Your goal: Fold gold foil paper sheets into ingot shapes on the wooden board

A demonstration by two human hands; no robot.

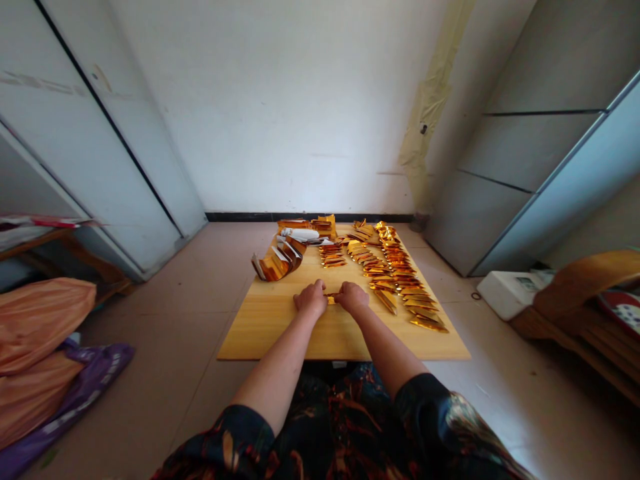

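A small gold foil piece [331, 300] lies between my two hands, low over the wooden board [280, 333]. My left hand [311, 298] is closed on its left end, and my right hand [353, 297] pinches its right end. To the right of my right hand, folded gold foil pieces [400, 267] run in overlapping rows toward the board's right edge. A shorter stack of folded pieces [332, 256] sits beyond my hands. Fanned gold and white sheets [280, 260] rest at the back left.
Behind the fanned sheets is a white roll or bundle [299, 234]. Orange and purple bags [45, 327] are on the left. A white box [506, 293] and wooden furniture [585, 300] stand at the right, below a grey cabinet [500, 173].
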